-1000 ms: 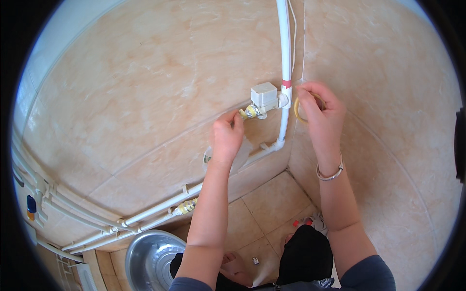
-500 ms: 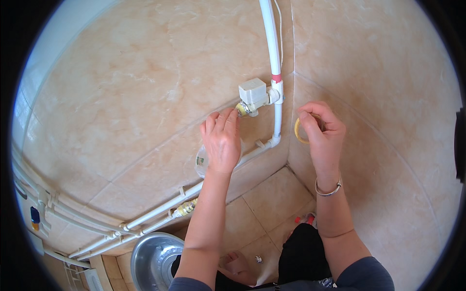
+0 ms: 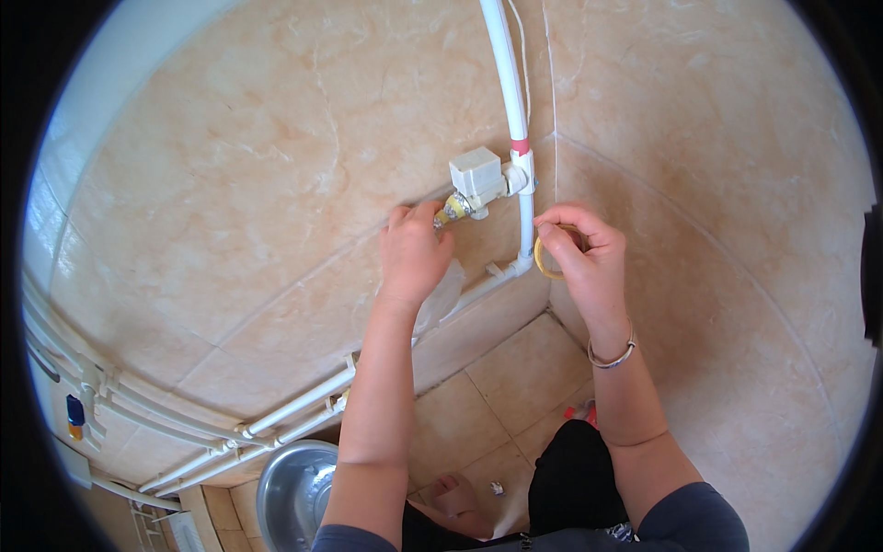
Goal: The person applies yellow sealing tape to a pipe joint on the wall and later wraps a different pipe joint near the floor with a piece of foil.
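My left hand (image 3: 414, 253) is closed round the lower end of a pipe joint (image 3: 452, 211) wrapped in yellow and silver. The joint runs up to a white box-shaped valve unit (image 3: 476, 171), which branches off the upright white pipe (image 3: 505, 74). Below the left palm hangs something clear and plastic (image 3: 441, 299), partly hidden by the hand. A thin roll of yellow tape (image 3: 541, 260) is pinched between the thumb and fingers of my right hand (image 3: 589, 262), just right of the upright pipe and apart from the joint.
White pipes (image 3: 303, 400) run low along the tiled wall (image 3: 248, 184). A metal basin (image 3: 290, 492) stands on the floor at the lower left. A small crumpled scrap (image 3: 497, 488) lies near my foot. A blue-and-orange handle (image 3: 74, 416) shows at the far left.
My left hand has slid slightly down and left along the wrapped joint, uncovering more of it. My right hand has brought the tape roll left, closer to the upright pipe.
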A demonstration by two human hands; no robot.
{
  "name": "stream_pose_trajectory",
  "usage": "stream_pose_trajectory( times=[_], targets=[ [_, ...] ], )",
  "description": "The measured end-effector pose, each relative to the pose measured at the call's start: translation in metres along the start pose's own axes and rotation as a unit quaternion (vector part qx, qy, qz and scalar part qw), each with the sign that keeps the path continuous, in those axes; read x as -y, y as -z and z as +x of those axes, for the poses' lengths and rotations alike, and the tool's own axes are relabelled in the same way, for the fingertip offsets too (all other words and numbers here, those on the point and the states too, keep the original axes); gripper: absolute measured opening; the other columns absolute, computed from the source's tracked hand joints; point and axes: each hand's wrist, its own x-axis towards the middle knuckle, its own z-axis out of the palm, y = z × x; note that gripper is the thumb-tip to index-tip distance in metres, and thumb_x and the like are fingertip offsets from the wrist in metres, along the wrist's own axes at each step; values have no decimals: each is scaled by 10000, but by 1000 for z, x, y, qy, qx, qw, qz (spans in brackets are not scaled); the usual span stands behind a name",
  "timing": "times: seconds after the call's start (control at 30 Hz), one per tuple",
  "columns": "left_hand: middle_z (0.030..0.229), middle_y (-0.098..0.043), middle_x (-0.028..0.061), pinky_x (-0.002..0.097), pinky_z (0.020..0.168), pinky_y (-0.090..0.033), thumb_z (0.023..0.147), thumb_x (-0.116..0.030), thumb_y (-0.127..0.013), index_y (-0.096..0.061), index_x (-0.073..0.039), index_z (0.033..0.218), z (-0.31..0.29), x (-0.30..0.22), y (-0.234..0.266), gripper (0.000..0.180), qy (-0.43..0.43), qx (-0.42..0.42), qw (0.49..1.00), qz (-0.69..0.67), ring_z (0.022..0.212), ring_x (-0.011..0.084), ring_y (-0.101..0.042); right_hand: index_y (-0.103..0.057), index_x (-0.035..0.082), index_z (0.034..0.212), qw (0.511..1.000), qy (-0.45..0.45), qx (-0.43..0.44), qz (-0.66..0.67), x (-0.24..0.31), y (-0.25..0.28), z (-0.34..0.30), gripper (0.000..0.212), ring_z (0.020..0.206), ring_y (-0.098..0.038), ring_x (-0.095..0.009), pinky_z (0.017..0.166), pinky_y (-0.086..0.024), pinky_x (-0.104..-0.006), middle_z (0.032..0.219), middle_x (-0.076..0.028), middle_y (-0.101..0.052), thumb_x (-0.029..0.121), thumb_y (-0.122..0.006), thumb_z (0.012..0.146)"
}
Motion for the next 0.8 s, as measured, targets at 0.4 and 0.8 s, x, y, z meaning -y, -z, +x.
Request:
stream_pose_trajectory(
  times=[0.4, 0.8],
  targets=[
    [892, -587, 99, 370, 746, -388, 679, -111, -644, -571, -48, 985, 0, -1, -11, 321, -65, -75, 995, -29, 864, 266, -510, -598, 7, 800, 998, -22, 63, -2, -7, -1, -3, 52, 491, -349, 6, 455, -314, -163, 790, 13, -506, 2, -567, 758],
    [935, -591, 38, 221, 681, -417, 810, -74, -575, -594, -22, 976, -65, -29, -6, 175, 115, 36, 803, -583, 871, 113, -529, -580, 24, 971, 971, -46, 235, -5, -10, -3, -9, 172, 650, -457, -44, 552, -374, -181, 889, -6, -525, 10, -520, 810]
  ],
)
